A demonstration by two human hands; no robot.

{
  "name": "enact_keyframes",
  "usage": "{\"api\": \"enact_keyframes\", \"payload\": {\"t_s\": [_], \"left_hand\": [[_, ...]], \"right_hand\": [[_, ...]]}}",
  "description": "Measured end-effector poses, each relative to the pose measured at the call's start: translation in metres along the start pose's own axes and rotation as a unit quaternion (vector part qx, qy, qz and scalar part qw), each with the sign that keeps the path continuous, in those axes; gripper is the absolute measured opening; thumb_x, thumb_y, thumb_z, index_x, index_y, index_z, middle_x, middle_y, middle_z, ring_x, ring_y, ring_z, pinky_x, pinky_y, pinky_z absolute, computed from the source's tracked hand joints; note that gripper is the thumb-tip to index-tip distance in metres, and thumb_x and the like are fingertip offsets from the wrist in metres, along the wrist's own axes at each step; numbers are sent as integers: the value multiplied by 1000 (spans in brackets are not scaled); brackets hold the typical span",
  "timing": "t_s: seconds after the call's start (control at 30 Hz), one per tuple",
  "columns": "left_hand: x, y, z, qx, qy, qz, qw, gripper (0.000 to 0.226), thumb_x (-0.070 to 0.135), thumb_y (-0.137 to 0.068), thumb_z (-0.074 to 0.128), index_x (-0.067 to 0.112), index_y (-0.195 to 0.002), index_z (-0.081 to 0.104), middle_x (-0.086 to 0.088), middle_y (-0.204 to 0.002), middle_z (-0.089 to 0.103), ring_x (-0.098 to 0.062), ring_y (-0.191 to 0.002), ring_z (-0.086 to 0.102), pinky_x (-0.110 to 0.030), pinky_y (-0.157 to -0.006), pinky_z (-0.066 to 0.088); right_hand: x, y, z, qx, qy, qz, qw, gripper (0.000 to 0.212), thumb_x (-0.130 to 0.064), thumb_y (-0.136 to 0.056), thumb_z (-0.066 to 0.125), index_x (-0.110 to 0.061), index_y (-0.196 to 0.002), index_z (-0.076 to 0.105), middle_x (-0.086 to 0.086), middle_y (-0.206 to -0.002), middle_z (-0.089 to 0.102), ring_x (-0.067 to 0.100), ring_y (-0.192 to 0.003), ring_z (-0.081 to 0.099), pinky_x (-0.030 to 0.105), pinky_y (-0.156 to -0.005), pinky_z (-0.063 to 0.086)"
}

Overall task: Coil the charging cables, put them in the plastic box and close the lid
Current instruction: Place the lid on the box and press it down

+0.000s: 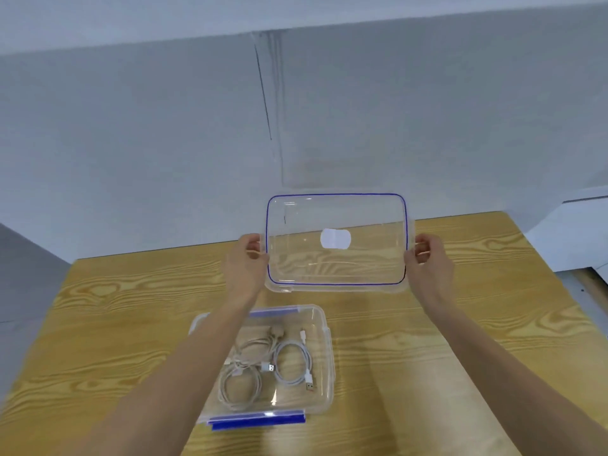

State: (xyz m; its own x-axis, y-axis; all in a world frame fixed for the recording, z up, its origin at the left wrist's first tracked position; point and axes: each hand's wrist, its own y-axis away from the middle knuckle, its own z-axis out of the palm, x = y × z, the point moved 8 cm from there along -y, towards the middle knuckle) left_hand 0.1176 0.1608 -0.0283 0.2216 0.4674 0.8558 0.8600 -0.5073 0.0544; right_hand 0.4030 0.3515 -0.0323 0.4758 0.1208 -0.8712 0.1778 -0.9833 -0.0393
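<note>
Left hand point(250, 255) and right hand point(424, 255), well apart, gripped a clear lid point(335, 268) at its 9 o'clock and 3 o'clock edges, with the fingers curled over the rim. The lid was held in the air above the desk point(460, 324). The two-sided grip likely served to keep it square for lowering onto the box. A blue seal ran round the lid's rim and a white sticker sat near its centre. The box point(325, 357) stood open on the desk at about 7 o'clock from the lid, partly under the left forearm. Inside it lay the white cables point(268, 367), wound in loose loops with their plugs showing. Blue latches point(260, 421) sat at the box's 6 and 12 o'clock sides. Coiling and packing looked finished, and only the closing appeared to remain.
</note>
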Motion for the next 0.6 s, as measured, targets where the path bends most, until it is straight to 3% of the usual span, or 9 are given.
{"api": "enact_keyframes", "payload": {"t_s": [0.07, 0.17, 0.27, 0.37, 0.43, 0.5, 0.6], "left_hand": [[1, 3, -30, 12, 22, 14, 1000, 31, 2, -82, 63, 15, -110, 61, 1, -92, 63, -11, -77, 58, -19, -69, 43], [-1, 7, -71, 30, 60, 35, 997, 30, 3, -84, 62, 17, -111, 61, 4, -92, 62, -3, -72, 54, -12, -63, 41], [-11, 11, -105, 34, 90, 43, 994, 30, 5, -84, 62, 18, -111, 62, 10, -90, 60, -6, -71, 53, -18, -65, 44], [-22, 16, -128, 14, 107, 46, 993, 22, 9, -87, 61, 20, -105, 63, 8, -92, 64, -12, -74, 57, -26, -66, 48], [-35, 19, -137, -12, 136, 27, 990, 17, 10, -91, 56, 22, -99, 63, 5, -89, 67, -14, -76, 61, -22, -66, 49], [-51, 21, -148, -34, 189, 5, 981, 23, 5, -93, 49, 19, -95, 67, 1, -82, 69, -17, -80, 65, -25, -74, 51], [-72, 24, -156, -71, 307, -39, 948, 26, 4, -95, 46, 10, -87, 70, -3, -79, 72, -25, -84, 66, -33, -81, 55]], "right_hand": [[-18, 12, 6, -10, -31, -5, 999, 26, -11, -91, 54, -17, -116, 55, -5, -84, 55, 8, -72, 52, 12, -59, 39], [-36, 25, 23, -79, -54, -2, 995, 24, -11, -90, 56, -15, -112, 61, 5, -90, 62, 14, -72, 53, 22, -64, 46], [-53, 42, 38, -134, -47, -29, 989, 20, -9, -88, 57, -12, -107, 63, 14, -93, 65, 24, -75, 58, 26, -61, 50], [-71, 62, 45, -118, -2, -82, 990, 9, -10, -88, 59, -12, -97, 61, 10, -88, 65, 26, -80, 62, 40, -72, 54], [-79, 75, 51, -109, 18, -114, 987, 7, -10, -88, 59, -16, -91, 58, 5, -89, 65, 22, -81, 60, 29, -69, 51], [-83, 87, 54, -90, 9, -123, 988, 12, -9, -88, 60, -20, -89, 57, 2, -92, 63, 17, -81, 58, 12, -65, 41], [-76, 100, 59, -89, -46, -89, 991, 12, -9, -87, 62, -21, -87, 61, 2, -95, 63, 15, -84, 56, 7, -66, 39]]}}
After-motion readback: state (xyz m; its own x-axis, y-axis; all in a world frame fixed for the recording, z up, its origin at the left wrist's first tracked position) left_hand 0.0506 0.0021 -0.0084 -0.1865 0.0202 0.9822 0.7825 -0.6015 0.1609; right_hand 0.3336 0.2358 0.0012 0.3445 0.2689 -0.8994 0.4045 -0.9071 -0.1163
